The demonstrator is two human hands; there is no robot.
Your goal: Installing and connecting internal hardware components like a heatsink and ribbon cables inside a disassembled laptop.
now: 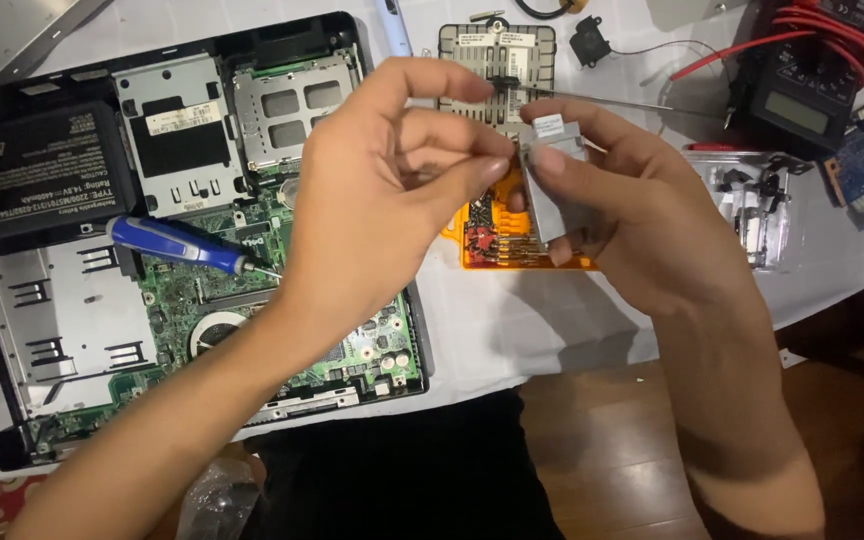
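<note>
Your two bare hands meet in front of you, raised above the desk. Your left hand (382, 190) comes in from the lower left, forearm slanting up, fingers curled and thumb pressed toward the fingertips. Your right hand (622, 215) rises from the lower right, fingers bent in a pinch facing the left.

Small plate (557, 190) pinched between left hand (382, 190) and right hand (632, 215): dull grey sheet metal, smooth, matt, with a white paper label at its 12 o'clock edge. Opened laptop (202, 250) at 9 o'clock: matt black plastic shell, brushed bare-metal covers, glossy green circuit board; screwdriver (177, 245) on it has a glossy blue plastic handle. Table cover (512, 330) is white matt cloth; tray (482, 240) is glossy orange plastic; floor (602, 440) at 6 o'clock is polished brown wood.
</note>
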